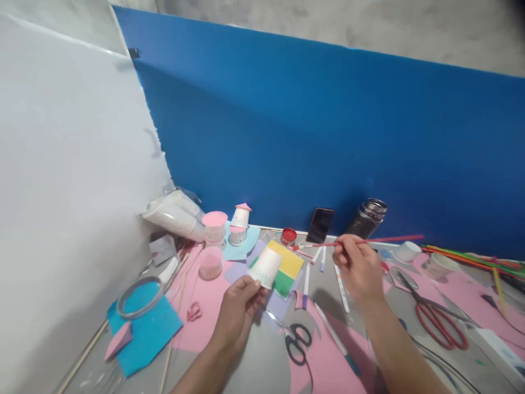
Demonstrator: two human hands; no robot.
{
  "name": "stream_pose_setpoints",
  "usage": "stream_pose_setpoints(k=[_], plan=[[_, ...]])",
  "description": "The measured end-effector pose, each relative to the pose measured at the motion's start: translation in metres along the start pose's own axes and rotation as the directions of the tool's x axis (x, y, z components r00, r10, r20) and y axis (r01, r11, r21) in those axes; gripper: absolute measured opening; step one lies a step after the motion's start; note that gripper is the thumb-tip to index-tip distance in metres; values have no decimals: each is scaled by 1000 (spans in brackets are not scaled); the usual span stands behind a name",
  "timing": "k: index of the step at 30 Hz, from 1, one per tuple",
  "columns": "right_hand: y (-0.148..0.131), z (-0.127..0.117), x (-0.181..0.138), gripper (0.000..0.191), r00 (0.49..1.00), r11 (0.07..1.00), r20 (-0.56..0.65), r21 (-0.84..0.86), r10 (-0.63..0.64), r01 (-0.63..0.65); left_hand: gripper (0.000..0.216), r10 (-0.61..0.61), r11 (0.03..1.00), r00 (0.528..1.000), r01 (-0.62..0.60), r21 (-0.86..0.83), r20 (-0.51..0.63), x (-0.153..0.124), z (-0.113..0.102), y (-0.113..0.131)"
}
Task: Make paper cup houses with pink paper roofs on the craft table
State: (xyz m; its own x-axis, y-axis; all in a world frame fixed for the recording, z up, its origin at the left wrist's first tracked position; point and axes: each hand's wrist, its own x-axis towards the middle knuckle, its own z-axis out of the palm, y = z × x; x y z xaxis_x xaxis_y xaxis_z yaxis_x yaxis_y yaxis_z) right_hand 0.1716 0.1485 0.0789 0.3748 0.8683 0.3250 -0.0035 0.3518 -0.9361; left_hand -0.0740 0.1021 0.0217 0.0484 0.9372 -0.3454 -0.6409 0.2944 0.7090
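My left hand (243,304) grips a white paper cup (266,267) by its rim. The cup is upside down and tilted, with green marks along the rim. My right hand (357,267) pinches a thin red paintbrush (389,239), whose tip points left toward the cup but stays apart from it. Behind the cup lies a yellow and green sheet (289,262). A small open red paint pot (289,236) stands just beyond the brush tip. Black-handled scissors (297,345) rest below the cup.
Pink-topped cups (215,225) stand at the back left, near stacked paper cups (174,213). A tape roll (140,296) lies on blue paper. Toward the back are a phone (320,224) and a dark flask (366,218). Red-handled scissors (441,326) lie at right among pink paper.
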Motion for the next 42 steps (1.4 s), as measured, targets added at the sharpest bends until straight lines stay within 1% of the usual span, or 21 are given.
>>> stream_pose_setpoints(k=[1, 2, 4, 6, 10, 13, 14, 15, 16, 18, 20, 21, 23, 25, 27, 30, 32, 33, 38, 40, 42], plan=[[-8, -3, -21, 31, 999, 996, -31, 87, 9, -6, 38, 12, 1000, 1000, -12, 18, 1, -3, 3, 2], [-16, -5, -41, 26, 998, 991, -57, 133, -2, 9, 39, 20, 999, 1000, -20, 33, 8, -6, 6, 5], [-27, -8, -76, 22, 994, 987, -94, 147, -50, 63, 38, 36, 997, 999, -38, 66, 32, -13, 13, 8], [-32, -8, -101, 19, 988, 986, -120, 123, -95, 110, 36, 68, 991, 996, -73, 114, 51, -20, 19, 9], [-31, -7, -123, 15, 983, 987, -116, 59, -140, 148, 26, 181, 937, 982, -189, 293, 54, -34, 26, 7], [-29, -8, -128, 12, 977, 982, -95, -7, -191, 191, 19, 311, 834, 947, -313, 454, 82, -44, 25, 4], [-30, -8, -129, 11, 974, 978, -90, -24, -210, 208, 18, 377, 782, 920, -378, 496, 107, -46, 24, 3], [-31, -8, -130, 10, 970, 973, -81, -37, -229, 227, 16, 453, 714, 880, -454, 533, 143, -48, 22, 1], [-32, -7, -131, 10, 965, 968, -72, -46, -250, 247, 16, 531, 631, 826, -535, 563, 190, -49, 21, 0], [-35, -6, -133, 9, 955, 955, -46, -60, -294, 291, 17, 649, 439, 695, -674, 595, 308, -50, 17, -3], [-38, -4, -135, 10, 941, 939, -13, -74, -338, 336, 18, 708, 275, 576, -758, 592, 408, -50, 13, -5], [-40, -4, -136, 10, 933, 929, 0, -86, -360, 359, 17, 724, 215, 530, -781, 586, 441, -49, 12, -6], [-42, -3, -136, 11, 909, 902, 18, -113, -417, 416, 17, 743, 127, 466, -803, 582, 481, -48, 8, -8], [-43, -3, -136, 11, 878, 868, 27, -137, -478, 477, 18, 748, 77, 433, -809, 583, 503, -48, 6, -9], [-44, -4, -135, 11, 853, 841, 34, -155, -521, 519, 18, 750, 47, 414, -811, 583, 516, -48, 5, -9], [-46, -3, -135, 12, 839, 821, 44, -183, -543, 541, 17, 758, 14, 385, -816, 577, 526, -49, 3, -11], [-47, -2, -136, 12, 835, 811, 53, -215, -547, 545, 17, 760, 8, 381, -815, 579, 527, -50, 3, -11], [-47, -2, -136, 12, 837, 808, 62, -231, -544, 542, 18, 758, 13, 387, -813, 582, 525, -51, 3, -12], [-49, -5, -139, 10, 840, 806, 55, -257, -539, 534, 17, 736, 99, 458, -801, 590, 499, -55, 4, -12], [-49, -8, -141, 10, 838, 805, 38, -255, -545, 536, 17, 724, 161, 503, -788, 594, 472, -57, 5, -11], [-49, -10, -143, 9, 838, 805, 44, -255, -544, 536, 17, 705, 237, 561, -763, 602, 433, -60, 7, -10]])
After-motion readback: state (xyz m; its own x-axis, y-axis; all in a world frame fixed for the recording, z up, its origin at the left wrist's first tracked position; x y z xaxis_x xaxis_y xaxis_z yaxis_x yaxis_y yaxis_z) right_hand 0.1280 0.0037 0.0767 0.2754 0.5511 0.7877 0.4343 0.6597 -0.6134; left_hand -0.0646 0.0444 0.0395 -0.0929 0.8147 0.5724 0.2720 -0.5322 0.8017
